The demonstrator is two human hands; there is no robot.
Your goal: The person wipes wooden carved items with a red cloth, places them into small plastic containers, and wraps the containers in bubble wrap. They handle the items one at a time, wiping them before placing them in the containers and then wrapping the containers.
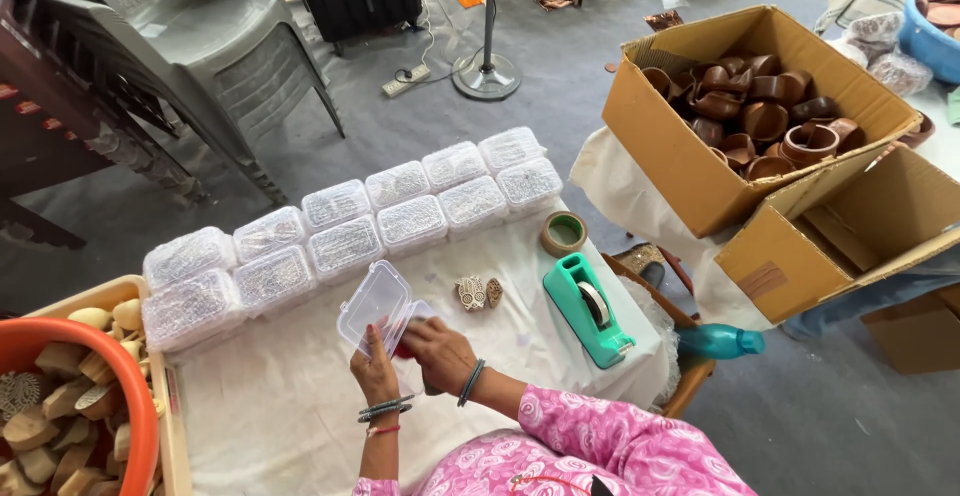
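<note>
Left hand (372,368) grasps the lower edge of a small clear plastic box (383,309), fingers up its near side, thumb side toward the body. Right hand (437,353) is curled over the box's right portion, fingers bent down onto it and closed around something small and red (403,350); what that item is cannot be determined. The box is open: its hinged lid tilts up and away from the person, toward the upper left, and the tray sits under the right hand. The long axis runs from lower right to upper left. The box lies above and between the two hands, held just over the white cloth (290,396) covering the table.

Both forearms rise from the bottom edge, wrists close together, almost touching. The left wrist carries dark bangles and a red thread; the right carries a dark bangle and a pink patterned sleeve (600,441).

Beyond the box, two rows of closed clear boxes (345,226) run diagonally across the table. Just right of the hands lie two small carved blocks (478,292), then a teal tape dispenser (590,311) and a tape roll (564,233). An orange tub of wooden blocks (70,406) stands at left. A cardboard carton of brown clay cups (750,106) stands well apart at upper right.
</note>
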